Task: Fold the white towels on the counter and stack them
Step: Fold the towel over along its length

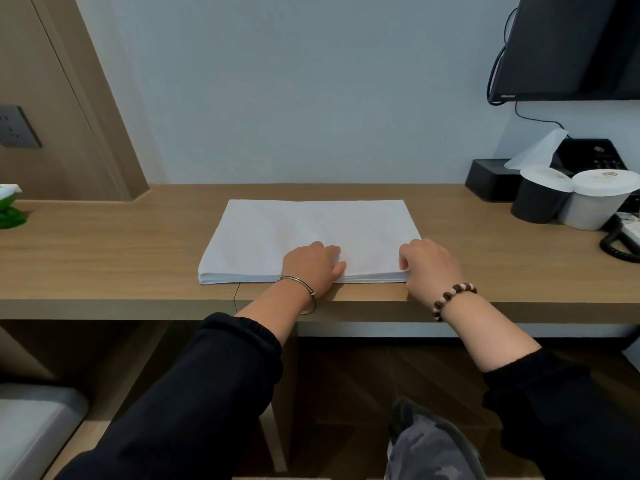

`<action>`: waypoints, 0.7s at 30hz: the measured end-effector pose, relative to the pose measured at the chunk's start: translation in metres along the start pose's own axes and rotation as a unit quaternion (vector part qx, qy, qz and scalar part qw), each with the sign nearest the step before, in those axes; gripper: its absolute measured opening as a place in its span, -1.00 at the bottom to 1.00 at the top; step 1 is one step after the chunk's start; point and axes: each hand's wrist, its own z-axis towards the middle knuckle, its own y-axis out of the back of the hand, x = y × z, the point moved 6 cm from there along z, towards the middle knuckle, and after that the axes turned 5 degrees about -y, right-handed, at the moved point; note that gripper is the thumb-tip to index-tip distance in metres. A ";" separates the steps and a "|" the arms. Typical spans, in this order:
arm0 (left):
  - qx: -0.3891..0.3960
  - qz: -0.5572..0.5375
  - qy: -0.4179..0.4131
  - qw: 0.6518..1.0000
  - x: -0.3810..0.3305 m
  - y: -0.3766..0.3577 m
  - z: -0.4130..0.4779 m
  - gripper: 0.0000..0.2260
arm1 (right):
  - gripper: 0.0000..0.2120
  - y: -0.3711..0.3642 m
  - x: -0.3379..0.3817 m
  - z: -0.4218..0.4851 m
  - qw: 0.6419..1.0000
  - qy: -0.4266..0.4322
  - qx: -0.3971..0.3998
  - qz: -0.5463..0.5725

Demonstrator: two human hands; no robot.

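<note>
Right hand pinches towel at its lower-right corner, left hand presses flat on top; uneven pull may skew layers.

A blurry "Hisense" brand mark stands on the lower bezel of the television.

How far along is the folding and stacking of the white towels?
Done: a white towel lies flat in folded layers on the counter. In hand: the left hand presses its near edge, the right hand pinches its near right corner. Left: further folding perhaps; no separate stack shows.
</note>
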 end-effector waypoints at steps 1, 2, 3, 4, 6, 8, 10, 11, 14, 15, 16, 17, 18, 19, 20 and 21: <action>0.002 0.000 0.001 1.000 0.000 0.000 0.001 -0.65 | -0.83 0.000 0.001 -0.001 1.000 0.001 -0.007 -0.015; 0.003 -0.001 0.001 1.000 0.001 0.000 0.001 -0.65 | -0.84 0.000 0.002 -0.002 1.000 0.003 -0.016 -0.027; 0.005 -0.001 0.002 1.000 0.000 0.000 0.002 -0.65 | -0.85 0.000 0.002 -0.004 0.999 0.004 -0.024 -0.036; 0.006 -0.001 0.001 1.000 0.000 -0.001 0.003 -0.66 | -0.85 -0.001 0.002 -0.007 0.999 0.005 -0.032 -0.042; 0.006 -0.003 0.001 1.000 0.001 -0.001 0.003 -0.66 | -0.86 -0.002 0.001 -0.012 0.998 0.012 -0.045 -0.047; 0.007 -0.013 0.009 1.000 0.001 -0.002 0.003 -0.65 | -0.86 -0.005 0.001 -0.018 0.997 0.020 -0.052 -0.050; 0.005 -0.023 0.023 0.999 0.002 -0.002 0.003 -0.64 | -0.85 -0.009 0.005 -0.024 0.996 0.028 -0.056 -0.064; -0.003 -0.023 0.026 0.999 0.002 -0.002 0.002 -0.64 | -0.84 -0.010 0.007 -0.027 0.995 0.031 -0.064 -0.066; -0.045 0.008 0.018 0.999 0.002 -0.003 -0.004 -0.63 | -0.83 -0.009 0.007 -0.033 0.996 0.022 -0.088 -0.020; -0.046 0.020 0.016 0.999 0.003 -0.006 -0.006 -0.61 | -0.85 -0.009 0.006 -0.032 0.997 0.013 -0.077 -0.015; -0.030 0.025 0.015 0.999 0.005 -0.010 -0.007 -0.58 | -0.86 -0.010 0.006 -0.031 0.998 0.002 -0.064 -0.017; -0.005 0.024 0.015 1.000 0.006 -0.014 -0.008 -0.55 | -0.87 -0.009 0.007 -0.028 0.998 -0.009 -0.052 -0.026; 0.022 0.022 0.015 0.999 0.008 -0.019 -0.007 -0.52 | -0.87 -0.008 0.008 -0.024 0.998 -0.022 -0.044 -0.040; 0.043 0.022 0.017 0.999 0.008 -0.022 -0.005 -0.51 | -0.86 -0.005 0.010 -0.018 0.997 -0.039 -0.034 -0.049; 0.057 0.022 0.020 0.998 0.009 -0.024 -0.004 -0.50 | -0.82 -0.002 0.013 -0.010 0.997 -0.063 -0.025 -0.049; 0.066 0.022 0.024 0.997 0.009 -0.024 -0.004 -0.50 | -0.81 0.003 0.017 0.001 0.996 -0.085 -0.019 -0.037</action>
